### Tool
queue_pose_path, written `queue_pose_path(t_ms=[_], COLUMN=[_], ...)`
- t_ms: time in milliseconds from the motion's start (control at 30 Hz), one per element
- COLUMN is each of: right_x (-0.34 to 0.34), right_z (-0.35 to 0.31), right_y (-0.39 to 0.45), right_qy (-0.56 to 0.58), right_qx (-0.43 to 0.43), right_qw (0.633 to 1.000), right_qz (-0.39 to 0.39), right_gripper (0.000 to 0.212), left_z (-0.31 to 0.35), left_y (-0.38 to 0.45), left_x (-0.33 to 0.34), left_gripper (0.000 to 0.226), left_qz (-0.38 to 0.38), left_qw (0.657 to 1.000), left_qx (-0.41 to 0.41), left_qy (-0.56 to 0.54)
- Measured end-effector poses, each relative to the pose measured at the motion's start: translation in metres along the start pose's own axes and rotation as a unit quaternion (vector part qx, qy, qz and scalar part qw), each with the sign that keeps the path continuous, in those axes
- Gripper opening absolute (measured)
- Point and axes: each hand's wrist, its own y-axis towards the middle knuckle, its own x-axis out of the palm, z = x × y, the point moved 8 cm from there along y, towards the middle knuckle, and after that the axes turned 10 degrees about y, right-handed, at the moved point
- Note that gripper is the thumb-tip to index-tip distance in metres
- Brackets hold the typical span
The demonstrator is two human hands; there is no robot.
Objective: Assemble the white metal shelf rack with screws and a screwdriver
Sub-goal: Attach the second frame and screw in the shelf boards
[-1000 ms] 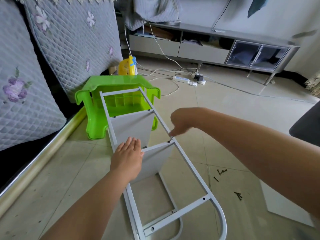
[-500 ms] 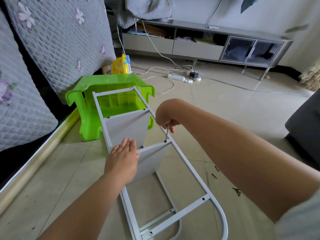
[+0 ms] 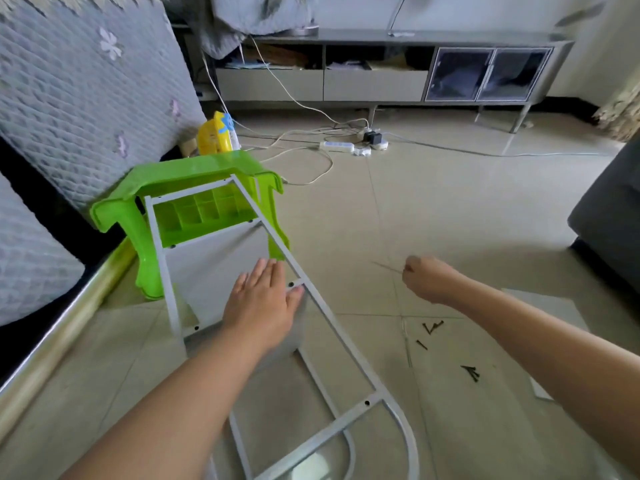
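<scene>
White metal makes up the shelf rack frame [image 3: 313, 308], which lies tilted on the tiled floor [image 3: 433, 216] with its far end propped on an overturned green plastic stool [image 3: 194, 188]. Two pale shelf panels [image 3: 214, 268] sit between its side rails, and the ribbed underside of the stool shows through the frame's top opening. The left hand [image 3: 261, 306] lies flat on the nearer panel, fingers straight and together, the thumb touching the crossbar next to a screw hole [image 3: 291, 284]. The right hand [image 3: 427, 278] hovers over the floor to the right of the frame, apart from it, fingers curled around a thin screwdriver [image 3: 388, 266] whose blurred shaft points left; the handle is hidden in the fist. Black screws [image 3: 432, 327] lie scattered on the tiles near the right forearm, in a few small clusters. A further pale flat panel [image 3: 554, 306] lies on the floor beneath that forearm. Behind the stool stands a yellow toy-like object [image 3: 216, 136] beside a grey quilted sofa cover [image 3: 86, 81]. A long low TV cabinet [image 3: 381, 74] runs along the back wall; its open compartments hold papers and clutter, too small to make out, and its two glass doors are dark. White cables and a power strip [image 3: 337, 146] trail across the floor in front of it.
</scene>
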Motion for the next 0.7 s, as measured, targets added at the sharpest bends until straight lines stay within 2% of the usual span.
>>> queue_pose_path(t_ms=[67,233,467,567,700], right_x=[0.031,0.125,0.233,0.245,0.212], right_z=[0.040,0.122,0.146,0.141,0.132], right_y=[0.009,0.034,0.044,0.053,0.074], right_qy=[-0.035,-0.063,-0.076,-0.087,-0.083], right_qx=[0.004,0.063,0.064,0.035,-0.016], right_qw=[0.999,0.996,0.995,0.996,0.995], right_qz=[-0.003,0.019,-0.023,-0.006,0.061], right_gripper=[0.015,0.028,0.028,0.026,0.027], left_z=[0.025,0.051,0.050,0.053,0.052], left_y=[0.020,0.050,0.055,0.053,0.053], left_x=[-0.004,0.005,0.015,0.016,0.018], left_gripper=[0.058,0.062,0.059,0.057,0.056], left_qz=[0.004,-0.009,-0.011,-0.006,-0.016], left_qw=[0.999,0.999,0.999,0.999,0.999], left_qx=[0.007,-0.028,-0.042,-0.043,-0.039], left_qy=[-0.032,-0.040,0.017,0.022,0.027])
